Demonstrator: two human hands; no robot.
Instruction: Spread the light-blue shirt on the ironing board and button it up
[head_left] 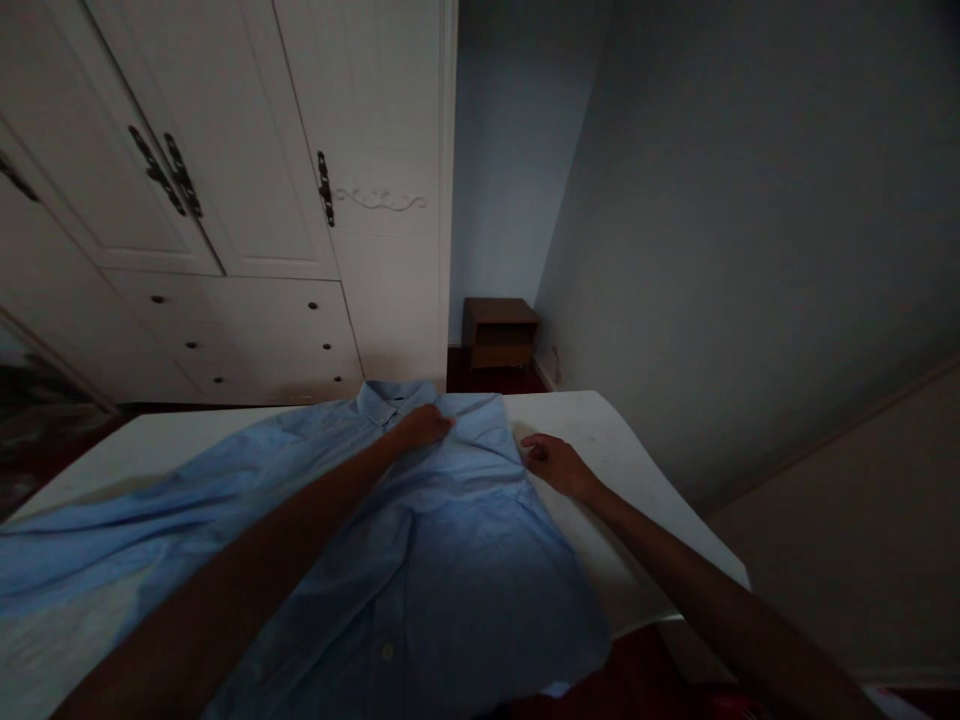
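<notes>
A light blue button-up shirt (480,580) lies front up, its collar (382,402) toward the far edge of the white table (577,425). One sleeve (97,540) stretches out to the left; the sleeve on the other side is not seen spread out. Just right of the collar, my left hand (424,427) is closed on the shirt's shoulder area, with creases running from it. My right hand (559,465) is beside the shirt's right edge, fingers bent and a gap showing between thumb and forefinger. Whether its fingertips touch the cloth is hard to tell.
White wardrobe doors (390,110) and drawers (255,325) stand beyond the table. A small brown nightstand (502,335) is in the far corner. The grey wall (750,200) rises on the right. Dark red floor (637,680) shows below the table's near edge.
</notes>
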